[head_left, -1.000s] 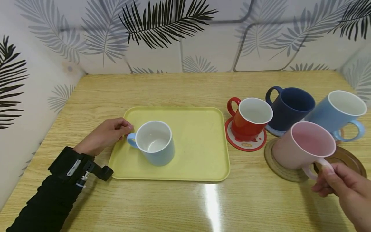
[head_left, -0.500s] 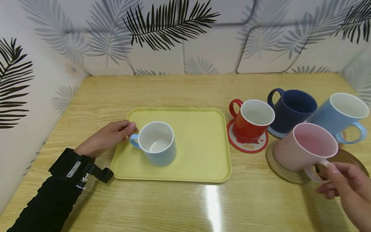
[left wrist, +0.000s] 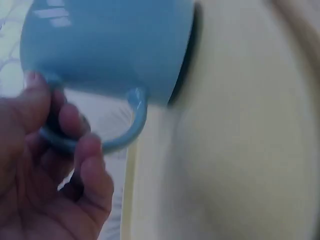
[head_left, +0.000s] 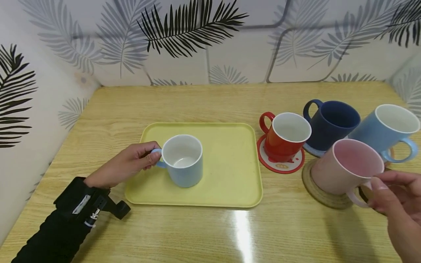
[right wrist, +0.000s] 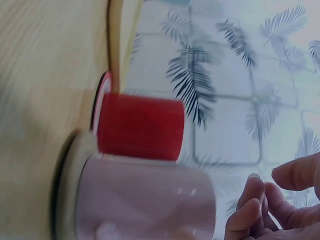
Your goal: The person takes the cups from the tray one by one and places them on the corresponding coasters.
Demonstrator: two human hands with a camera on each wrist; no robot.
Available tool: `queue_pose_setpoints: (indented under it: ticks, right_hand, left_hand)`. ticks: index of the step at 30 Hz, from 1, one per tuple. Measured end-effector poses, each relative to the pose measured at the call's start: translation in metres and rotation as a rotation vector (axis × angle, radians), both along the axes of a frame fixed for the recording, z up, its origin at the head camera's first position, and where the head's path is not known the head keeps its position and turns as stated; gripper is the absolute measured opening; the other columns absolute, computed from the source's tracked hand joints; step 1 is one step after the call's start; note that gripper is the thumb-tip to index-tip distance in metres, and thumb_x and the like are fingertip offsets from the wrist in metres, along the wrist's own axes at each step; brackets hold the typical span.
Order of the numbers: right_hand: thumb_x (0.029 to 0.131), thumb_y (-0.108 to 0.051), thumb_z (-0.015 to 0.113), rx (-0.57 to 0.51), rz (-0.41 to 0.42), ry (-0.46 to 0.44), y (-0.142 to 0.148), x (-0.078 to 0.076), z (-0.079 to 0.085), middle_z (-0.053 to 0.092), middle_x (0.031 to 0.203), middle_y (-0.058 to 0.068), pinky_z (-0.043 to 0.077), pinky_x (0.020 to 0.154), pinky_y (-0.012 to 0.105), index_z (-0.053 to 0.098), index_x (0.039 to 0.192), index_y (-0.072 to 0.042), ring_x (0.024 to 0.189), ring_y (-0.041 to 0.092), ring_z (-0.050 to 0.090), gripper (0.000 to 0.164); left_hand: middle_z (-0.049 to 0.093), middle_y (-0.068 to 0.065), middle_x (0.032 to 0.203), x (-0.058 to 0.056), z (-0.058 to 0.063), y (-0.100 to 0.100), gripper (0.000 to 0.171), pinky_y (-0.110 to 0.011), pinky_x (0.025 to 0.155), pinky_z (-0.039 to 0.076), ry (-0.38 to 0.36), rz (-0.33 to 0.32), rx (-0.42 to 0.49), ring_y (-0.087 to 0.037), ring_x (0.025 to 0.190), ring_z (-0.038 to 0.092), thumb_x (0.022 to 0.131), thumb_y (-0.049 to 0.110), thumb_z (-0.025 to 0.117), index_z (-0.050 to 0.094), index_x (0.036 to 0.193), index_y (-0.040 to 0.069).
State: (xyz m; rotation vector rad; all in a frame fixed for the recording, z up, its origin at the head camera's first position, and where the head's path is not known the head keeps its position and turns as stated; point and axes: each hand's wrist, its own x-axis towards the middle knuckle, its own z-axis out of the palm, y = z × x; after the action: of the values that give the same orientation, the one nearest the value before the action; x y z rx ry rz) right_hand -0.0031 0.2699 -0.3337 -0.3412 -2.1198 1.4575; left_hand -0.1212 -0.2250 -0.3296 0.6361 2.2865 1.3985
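My left hand (head_left: 139, 159) grips the handle of a light blue mug (head_left: 185, 176) with a white inside. The mug is upright over the left half of a yellow tray (head_left: 230, 164). In the left wrist view, thumb and fingers curl round the handle, and the mug's base (left wrist: 186, 50) is close over the tray. At the right, a pink mug (head_left: 332, 171) stands on a round woven coaster (head_left: 309, 184). Beside its handle is my right hand (head_left: 399, 212); the right wrist view shows its thumb and fingers apart, with nothing between them.
A red mug (head_left: 276, 148) stands on a red-rimmed coaster (head_left: 279, 166). Behind the pink mug are a navy mug (head_left: 322, 128) and a second light blue mug (head_left: 373, 129). A brown coaster is mostly hidden by my right hand. The leaf-patterned wall (head_left: 236, 54) borders the wooden table (head_left: 197, 233).
My left hand has gone from the tray's edge to the mug's handle, and that mug has shifted slightly right. My right hand has loosened from the pink mug's handle.
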Motion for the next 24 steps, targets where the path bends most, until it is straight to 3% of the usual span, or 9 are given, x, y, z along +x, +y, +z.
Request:
queue_pose_setpoints:
  ticks: [1, 4, 7, 8, 12, 16, 18, 21, 24]
  right_hand:
    - [0.097, 0.011, 0.053, -0.037, 0.062, 0.029, -0.006, 0.001, 0.004, 0.062, 0.082, -0.003, 0.042, 0.055, 0.01, 0.065, 0.101, -0.015, 0.059, 0.004, 0.054, 0.028]
    - [0.096, 0.015, 0.054, 0.061, 0.236, 0.061, -0.022, 0.003, 0.01, 0.061, 0.088, 0.001, 0.044, 0.06, 0.013, 0.063, 0.106, -0.01, 0.066, 0.008, 0.055, 0.029]
    - [0.094, 0.015, 0.057, 0.205, 0.395, 0.021, -0.039, 0.002, 0.017, 0.06, 0.093, 0.002, 0.048, 0.065, 0.014, 0.061, 0.11, -0.007, 0.074, 0.01, 0.057, 0.027]
    - [0.095, 0.014, 0.058, 0.247, 0.444, -0.003, -0.045, 0.001, 0.02, 0.06, 0.095, 0.002, 0.05, 0.066, 0.015, 0.061, 0.11, -0.007, 0.076, 0.011, 0.058, 0.026]
    - [0.095, 0.009, 0.061, 0.248, 0.672, -0.068, -0.071, -0.008, 0.021, 0.062, 0.095, 0.001, 0.052, 0.063, 0.022, 0.063, 0.114, -0.008, 0.076, 0.014, 0.061, 0.026]
    - [0.1, -0.004, 0.06, 0.208, 0.846, -0.162, -0.098, -0.017, 0.014, 0.063, 0.1, 0.003, 0.052, 0.063, 0.026, 0.061, 0.123, -0.009, 0.074, 0.013, 0.063, 0.023]
    - [0.103, -0.01, 0.058, 0.176, 0.901, -0.212, -0.109, -0.02, 0.01, 0.062, 0.101, 0.005, 0.051, 0.062, 0.026, 0.059, 0.127, -0.007, 0.072, 0.012, 0.062, 0.024]
    - [0.105, -0.016, 0.056, 0.141, 0.922, -0.295, -0.121, -0.025, 0.008, 0.061, 0.101, 0.006, 0.05, 0.061, 0.027, 0.059, 0.127, -0.004, 0.072, 0.013, 0.062, 0.026]
    - [0.104, -0.019, 0.057, 0.133, 0.897, -0.348, -0.126, -0.03, 0.007, 0.057, 0.098, 0.007, 0.05, 0.063, 0.027, 0.064, 0.119, -0.003, 0.074, 0.015, 0.062, 0.023]
  left_hand:
    - [0.047, -0.006, 0.08, 0.002, 0.001, 0.006, 0.024, -0.028, 0.065, 0.04, 0.008, 0.027, -0.001, -0.022, 0.074, 0.046, 0.108, 0.019, 0.048, 0.054, 0.094, 0.001]
    - [0.053, -0.008, 0.084, 0.01, 0.003, 0.027, 0.027, -0.028, 0.067, 0.044, -0.006, 0.082, -0.007, -0.021, 0.076, 0.05, 0.108, 0.023, 0.049, 0.055, 0.092, 0.003]
    - [0.059, -0.009, 0.087, 0.021, 0.002, 0.054, 0.029, -0.028, 0.069, 0.05, -0.031, 0.082, 0.016, -0.019, 0.077, 0.055, 0.109, 0.022, 0.048, 0.056, 0.09, 0.002]
    - [0.061, -0.01, 0.088, 0.025, 0.002, 0.063, 0.029, -0.028, 0.069, 0.052, -0.04, 0.069, 0.029, -0.019, 0.077, 0.057, 0.109, 0.02, 0.047, 0.057, 0.091, 0.001]
    - [0.066, -0.015, 0.098, 0.046, 0.004, 0.101, 0.025, -0.03, 0.075, 0.057, -0.072, -0.008, 0.093, -0.018, 0.082, 0.063, 0.109, 0.013, 0.044, 0.06, 0.098, -0.004]
    - [0.064, -0.013, 0.116, 0.061, 0.004, 0.13, 0.024, -0.033, 0.094, 0.053, 0.034, -0.165, 0.045, -0.018, 0.104, 0.062, 0.109, 0.011, 0.044, 0.061, 0.119, -0.002]
    - [0.061, -0.011, 0.128, 0.065, 0.003, 0.138, 0.031, -0.033, 0.104, 0.047, 0.11, -0.256, -0.013, -0.017, 0.119, 0.058, 0.108, 0.01, 0.044, 0.055, 0.135, -0.001]
    - [0.052, -0.011, 0.146, 0.066, 0.002, 0.138, 0.044, -0.033, 0.11, 0.041, 0.126, -0.342, -0.063, -0.018, 0.13, 0.052, 0.109, 0.012, 0.044, 0.041, 0.151, 0.0]
    - [0.057, -0.009, 0.141, 0.062, 0.004, 0.126, 0.04, -0.031, 0.103, 0.047, 0.088, -0.285, -0.073, -0.016, 0.123, 0.058, 0.108, 0.017, 0.048, 0.051, 0.146, 0.004]
